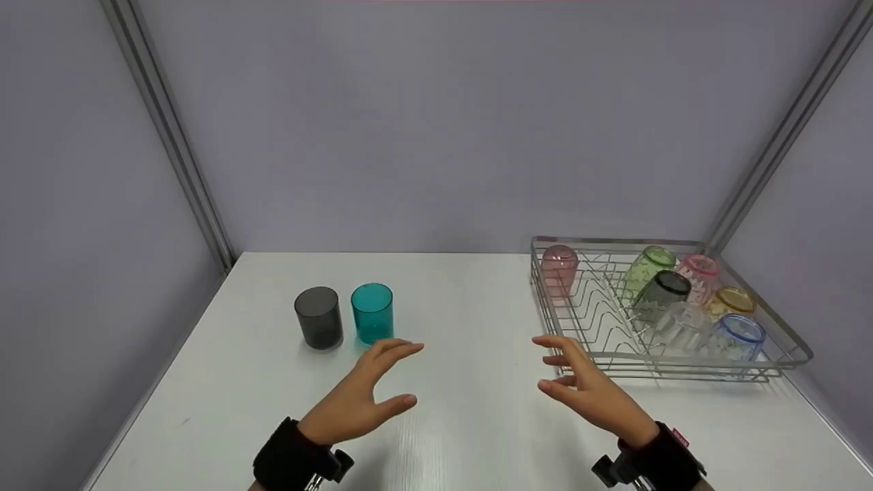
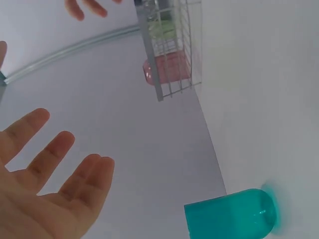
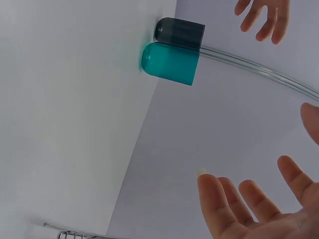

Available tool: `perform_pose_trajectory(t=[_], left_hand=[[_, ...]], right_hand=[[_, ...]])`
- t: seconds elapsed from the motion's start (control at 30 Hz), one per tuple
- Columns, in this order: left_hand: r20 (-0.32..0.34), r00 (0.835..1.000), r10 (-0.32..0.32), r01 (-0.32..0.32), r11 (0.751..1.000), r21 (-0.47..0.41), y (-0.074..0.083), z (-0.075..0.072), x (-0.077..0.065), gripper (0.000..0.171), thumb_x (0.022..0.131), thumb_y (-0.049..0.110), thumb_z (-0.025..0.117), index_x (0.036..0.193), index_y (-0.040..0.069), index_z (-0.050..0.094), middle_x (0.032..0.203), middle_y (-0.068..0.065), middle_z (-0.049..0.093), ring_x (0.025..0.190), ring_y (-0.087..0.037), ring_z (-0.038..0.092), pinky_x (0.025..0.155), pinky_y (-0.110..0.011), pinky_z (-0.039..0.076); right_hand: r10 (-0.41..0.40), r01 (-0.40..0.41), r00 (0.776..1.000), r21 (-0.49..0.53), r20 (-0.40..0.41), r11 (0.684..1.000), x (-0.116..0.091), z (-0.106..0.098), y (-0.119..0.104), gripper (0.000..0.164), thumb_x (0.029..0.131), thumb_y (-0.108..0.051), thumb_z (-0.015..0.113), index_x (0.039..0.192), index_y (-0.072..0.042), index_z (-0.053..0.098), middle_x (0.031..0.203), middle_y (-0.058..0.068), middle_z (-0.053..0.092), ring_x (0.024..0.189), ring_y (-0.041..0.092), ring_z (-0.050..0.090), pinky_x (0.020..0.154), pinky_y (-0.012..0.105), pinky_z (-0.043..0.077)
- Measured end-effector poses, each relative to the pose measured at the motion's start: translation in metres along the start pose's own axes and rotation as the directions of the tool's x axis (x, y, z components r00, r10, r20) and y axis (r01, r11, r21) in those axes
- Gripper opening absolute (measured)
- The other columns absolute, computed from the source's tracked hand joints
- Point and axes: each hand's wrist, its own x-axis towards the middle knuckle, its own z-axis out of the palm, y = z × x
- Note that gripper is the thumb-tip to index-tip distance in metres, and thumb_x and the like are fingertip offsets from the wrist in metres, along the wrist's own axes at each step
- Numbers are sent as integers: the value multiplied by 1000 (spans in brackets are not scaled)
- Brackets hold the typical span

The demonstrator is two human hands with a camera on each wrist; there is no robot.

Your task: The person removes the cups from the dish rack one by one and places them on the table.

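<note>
Teal cup (image 1: 373, 315), translucent, upright beside dark grey cup (image 1: 320, 320); wire rack (image 1: 614, 357) holds glasses (image 1: 660, 300).

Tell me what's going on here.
A person's left hand and right hand are open over a white table, holding nothing. The left is nearest a teal tumbler, standing upright beside a dark grey tumbler. The right is nearest a wire dish rack with seven drinking glasses inside, one at its left, six grouped at its right.

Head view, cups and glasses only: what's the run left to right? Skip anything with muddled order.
Dark gray cup → teal cup → mauve glass → green glass → blue glass. Others left out for overlap.
</note>
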Motion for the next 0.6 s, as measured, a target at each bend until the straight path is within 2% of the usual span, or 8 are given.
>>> perform_pose_trajectory(t=[0.17,0.37,0.5,0.6], left_hand=[[10,1000,-29,30,999,-22,-6,7,-5,59,91,34,62,144,23,38,141,1,35,133,-26,30,104,-57,33],[19,998,-61,62,997,-47,-8,13,-11,59,91,34,62,144,24,38,141,0,35,132,-26,33,103,-57,33],[27,997,-65,67,997,-50,-8,17,-13,57,92,35,61,144,26,39,141,0,35,132,-25,34,103,-57,33],[31,997,-74,76,995,-63,-7,18,-16,56,92,34,61,143,27,39,141,2,35,132,-24,34,104,-57,33]], right_hand=[[-50,49,999,-58,-14,997,15,-14,-10,57,94,-32,59,142,-20,32,145,12,29,125,36,41,94,51,43],[-103,100,994,-123,-19,987,41,-47,-31,59,92,-31,61,142,-20,32,146,12,30,124,38,42,97,54,42],[-78,72,996,-143,-37,987,66,-74,-37,60,92,-32,62,142,-19,31,143,14,31,126,39,39,99,57,39],[-20,11,998,-164,-58,986,87,-91,-36,60,94,-29,60,143,-15,29,143,18,27,128,41,36,100,58,37]])
